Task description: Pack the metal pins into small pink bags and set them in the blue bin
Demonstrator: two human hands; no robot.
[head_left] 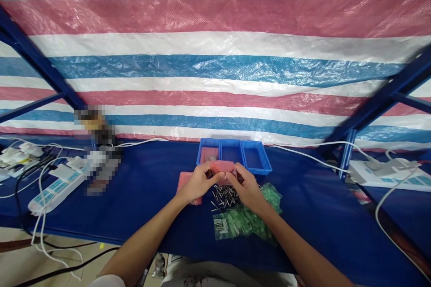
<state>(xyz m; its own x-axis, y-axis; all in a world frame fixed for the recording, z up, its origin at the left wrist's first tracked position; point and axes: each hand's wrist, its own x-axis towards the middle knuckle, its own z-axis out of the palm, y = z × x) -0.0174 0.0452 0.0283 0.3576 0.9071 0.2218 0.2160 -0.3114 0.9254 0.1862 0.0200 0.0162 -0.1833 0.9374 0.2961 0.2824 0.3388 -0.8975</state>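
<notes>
Both hands pinch a small pink plastic bag [223,167] between them, just in front of the blue bins. My left hand [201,182] grips its left side, and my right hand [247,186] its right side, thumbs close together. Under the hands lies a loose pile of thin metal pieces [225,196], like rivets or pins. A stack of pink bags [183,180] sits partly behind my left hand. Crumpled green plastic bags [235,222] spread below and beside my right forearm.
A blue three-part bin [257,157] stands at the back, with pink bags in its left compartment. White power strips [55,188] with cables lie on the left, and another power strip [387,172] on the right. Blue metal posts [380,98] and a striped sheet [215,67] bound the blue table [141,184].
</notes>
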